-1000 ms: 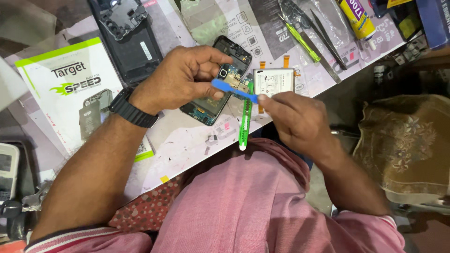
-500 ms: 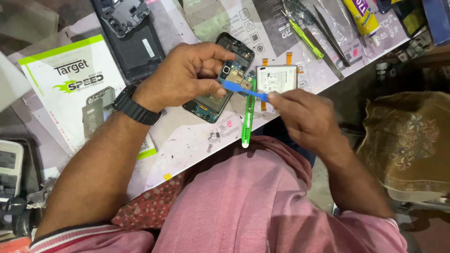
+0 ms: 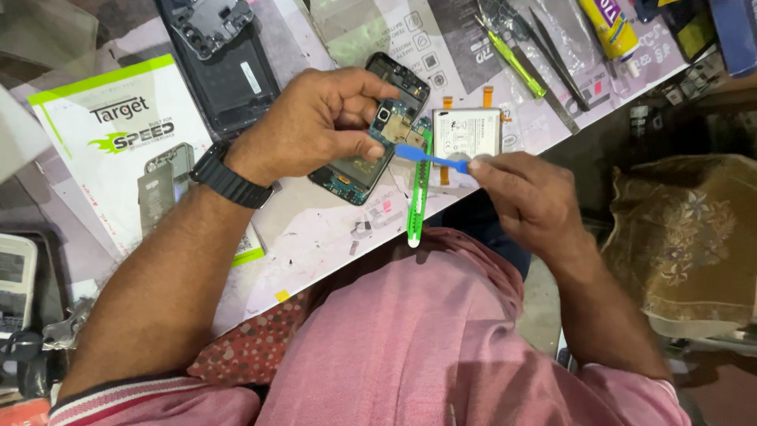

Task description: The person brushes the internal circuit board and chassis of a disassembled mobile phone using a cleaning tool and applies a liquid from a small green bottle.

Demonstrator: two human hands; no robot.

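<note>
A cluttered white worktable (image 3: 315, 229) runs from near left to far right, with the person's pink-clad lap against its near edge. Nearest on it, a green plastic stick (image 3: 417, 197) lies with 1 end at the table's edge and the other reaching toward the opened phone (image 3: 371, 150). The right hand (image 3: 524, 197) pinches the handle of a blue pry tool (image 3: 430, 155) between thumb and fingertips, and the tool's flat tip points left, meeting the phone's right side just beside the left thumb. The left hand (image 3: 315, 126), a black watch (image 3: 225, 177) on its wrist, clamps the phone between thumb and curled fingers; the phone rests on the table near its middle, its circuit board exposed. Just right of it lies a white battery (image 3: 467, 132) with orange tabs. At the left sits a white and green printed card (image 3: 118, 150). Farther off lie a black back cover (image 3: 225, 71), tweezers (image 3: 556, 59) and a yellow tube (image 3: 609, 28).
</note>
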